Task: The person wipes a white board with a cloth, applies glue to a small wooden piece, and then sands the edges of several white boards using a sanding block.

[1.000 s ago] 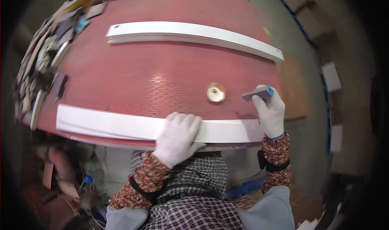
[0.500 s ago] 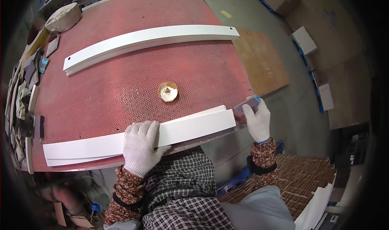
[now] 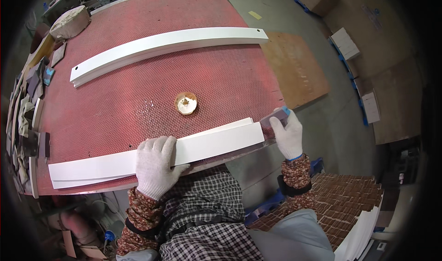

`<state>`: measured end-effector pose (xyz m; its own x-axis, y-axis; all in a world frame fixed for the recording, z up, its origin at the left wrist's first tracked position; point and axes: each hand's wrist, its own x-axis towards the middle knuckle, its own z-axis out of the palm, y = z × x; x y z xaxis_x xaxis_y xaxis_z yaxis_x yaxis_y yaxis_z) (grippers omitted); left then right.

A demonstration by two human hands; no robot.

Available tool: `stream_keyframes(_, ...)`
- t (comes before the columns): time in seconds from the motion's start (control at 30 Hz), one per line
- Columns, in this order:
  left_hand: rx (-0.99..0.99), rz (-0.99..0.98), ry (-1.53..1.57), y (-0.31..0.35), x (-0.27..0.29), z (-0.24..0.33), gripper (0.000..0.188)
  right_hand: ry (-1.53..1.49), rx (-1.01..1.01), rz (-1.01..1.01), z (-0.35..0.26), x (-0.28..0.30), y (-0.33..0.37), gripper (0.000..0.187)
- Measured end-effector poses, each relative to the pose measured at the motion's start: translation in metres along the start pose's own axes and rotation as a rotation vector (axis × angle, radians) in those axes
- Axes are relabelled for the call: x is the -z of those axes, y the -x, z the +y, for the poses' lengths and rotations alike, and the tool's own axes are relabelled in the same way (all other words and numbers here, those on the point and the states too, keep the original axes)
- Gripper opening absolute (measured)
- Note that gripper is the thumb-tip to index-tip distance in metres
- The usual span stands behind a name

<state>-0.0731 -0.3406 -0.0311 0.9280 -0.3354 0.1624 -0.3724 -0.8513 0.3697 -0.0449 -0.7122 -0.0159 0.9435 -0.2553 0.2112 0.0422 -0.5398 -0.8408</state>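
Along the near edge of the red table (image 3: 225, 77), a white board (image 3: 221, 141) lies flat over a second board (image 3: 216, 129). The two are slightly out of line: the lower one shows past the upper at the far edge on the right and at the near edge on the left.

The left hand (image 3: 156, 168), in a white glove, rests across the upper board. Its fingers lie close together, pointing to the far edge; the thumb stands apart at the near edge.

The right hand (image 3: 289, 134), likewise gloved, is at the right end of the boards. Its thumb and fingers are clamped on a grey block (image 3: 272, 117) with a blue end. The block's free end is just beside the upper board's far right corner; contact between them cannot be told.

A round bowl (image 3: 186, 103) stands beyond the boards, near the middle of the table. Farther back lies a white stack (image 3: 170, 41) with a dark hole near each end. A brown sheet (image 3: 297, 70) is located right of the table.
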Motion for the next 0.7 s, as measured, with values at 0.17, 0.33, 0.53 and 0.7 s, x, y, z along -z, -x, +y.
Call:
stream_keyframes(0.17,0.022,-0.015,-0.004,0.001,0.0,0.0,0.08,0.064,0.015,-0.04,0.009,0.001,0.0,0.022)
stream_keyframes(0.33,0.029,-0.025,0.009,0.0,0.0,0.002,0.08,0.105,0.059,-0.036,0.008,0.004,-0.002,0.023)
stream_keyframes(0.53,0.025,-0.008,0.015,0.0,0.0,0.002,0.08,0.077,0.033,-0.042,0.006,0.004,-0.002,0.024)
stream_keyframes(0.7,0.025,-0.012,0.01,0.0,0.001,0.001,0.08,-0.023,-0.009,-0.027,0.0,-0.001,-0.001,0.021)
